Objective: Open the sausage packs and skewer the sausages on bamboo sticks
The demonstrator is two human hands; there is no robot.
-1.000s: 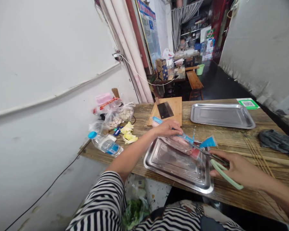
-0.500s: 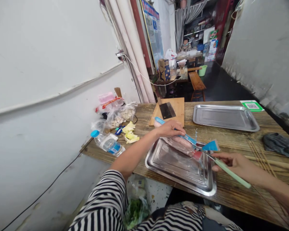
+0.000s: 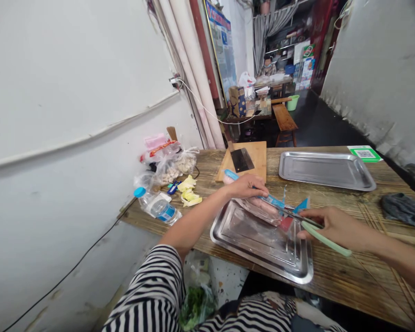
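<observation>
My left hand (image 3: 247,186) presses down on a clear plastic packet of pinkish sausages with a blue strip (image 3: 263,205), holding it over the near steel tray (image 3: 249,237). My right hand (image 3: 328,226) is closed on the pale green handles of a pair of scissors (image 3: 311,226). The blades reach into the packet's right end, by the blue torn corner (image 3: 302,205).
A second steel tray (image 3: 327,169) lies at the back right. A wooden cutting board with a cleaver (image 3: 244,161) sits behind my left hand. A water bottle (image 3: 157,207), plastic bags (image 3: 169,163) and yellow scraps (image 3: 190,191) crowd the table's left end. A dark cloth (image 3: 406,208) lies at right.
The scissor handles have closed together from spread apart, and my right hand has shifted slightly up towards the packet. My left hand stays on the packet.
</observation>
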